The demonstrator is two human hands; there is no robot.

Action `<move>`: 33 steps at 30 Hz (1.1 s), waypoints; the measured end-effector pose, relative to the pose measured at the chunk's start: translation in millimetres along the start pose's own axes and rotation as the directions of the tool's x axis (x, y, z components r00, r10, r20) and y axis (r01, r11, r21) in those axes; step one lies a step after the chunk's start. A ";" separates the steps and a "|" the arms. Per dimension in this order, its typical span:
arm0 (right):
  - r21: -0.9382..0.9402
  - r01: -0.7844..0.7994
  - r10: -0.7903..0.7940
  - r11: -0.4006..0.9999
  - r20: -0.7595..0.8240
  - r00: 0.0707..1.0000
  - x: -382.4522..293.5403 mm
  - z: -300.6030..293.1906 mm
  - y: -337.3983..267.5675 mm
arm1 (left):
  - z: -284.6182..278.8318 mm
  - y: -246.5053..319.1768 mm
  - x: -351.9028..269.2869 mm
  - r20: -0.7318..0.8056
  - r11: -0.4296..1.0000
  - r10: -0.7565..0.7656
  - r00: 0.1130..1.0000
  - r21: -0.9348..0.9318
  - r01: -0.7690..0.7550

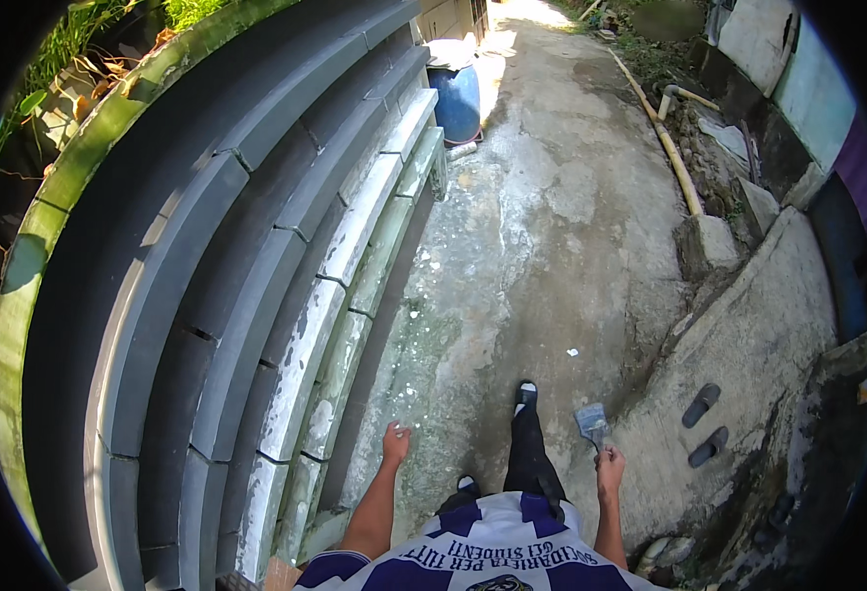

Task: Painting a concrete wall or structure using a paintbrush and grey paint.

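Note:
My right hand [610, 470] grips the dark handle of a wide flat paintbrush [591, 423], whose head is coated in grey-blue paint and points forward above the concrete path. On the other side, my left hand [396, 443] hangs over the path beside the stepped wall, its fingers loosely curled; whether something small lies between them is unclear. That wall has dark grey upper ledges [182, 214], a worn white ledge [300, 369] with patchy paint, and a greenish lowest ledge [341, 369] closest to my left hand.
A blue plastic barrel [457, 103] stands at the wall's far end. White spots dot the concrete path [551, 244]. Two sandals [701, 405] lie on a rough slab at right. Along the right edge runs a pipe [673, 159]. Plants [56, 66] overhang the wall's mossy top.

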State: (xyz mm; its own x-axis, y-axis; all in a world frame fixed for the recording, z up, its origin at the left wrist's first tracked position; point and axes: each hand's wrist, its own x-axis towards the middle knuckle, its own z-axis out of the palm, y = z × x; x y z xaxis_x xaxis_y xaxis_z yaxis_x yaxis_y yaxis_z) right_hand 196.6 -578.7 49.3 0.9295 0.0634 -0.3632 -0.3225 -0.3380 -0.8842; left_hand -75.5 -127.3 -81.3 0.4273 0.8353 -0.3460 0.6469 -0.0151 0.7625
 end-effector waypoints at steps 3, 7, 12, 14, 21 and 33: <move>0.043 0.056 -0.058 0.998 0.061 0.996 73.5 34.0 -20.0 | 11.1 -1.4 6.0 -0.071 0.992 -0.091 0.993 0.078 0.097; -0.041 0.051 -0.044 0.998 0.154 0.987 177.4 77.4 -72.1 | 24.6 27.8 -32.2 -0.086 0.929 -0.127 0.988 0.339 0.149; -0.042 0.197 -0.173 0.979 0.328 0.929 286.6 129.4 -178.2 | 45.7 56.0 -46.8 -0.178 0.877 -0.284 0.942 0.348 0.331; -0.066 0.210 -0.175 0.975 0.349 0.921 325.5 149.4 -212.9 | 48.9 90.2 -31.4 -0.182 0.842 -0.316 0.931 0.398 0.364; 0.015 0.147 -0.140 0.989 0.411 0.901 432.0 220.2 -272.6 | 0.4 235.5 154.6 -0.039 0.677 0.099 0.994 0.735 -0.039; 0.152 -0.163 0.091 0.975 0.397 0.913 515.6 384.5 -252.8 | -41.0 486.4 632.1 -0.200 0.360 0.712 0.673 0.927 -0.105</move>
State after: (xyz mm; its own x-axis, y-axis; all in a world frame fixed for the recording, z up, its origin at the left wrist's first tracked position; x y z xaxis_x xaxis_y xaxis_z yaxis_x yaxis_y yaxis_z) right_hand 688.6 -99.5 -27.4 0.7486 0.4000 -0.5288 -0.4929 -0.1976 -0.8473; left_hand 483.3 416.0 93.3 0.6218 0.6616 0.4190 0.7735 -0.6026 -0.1965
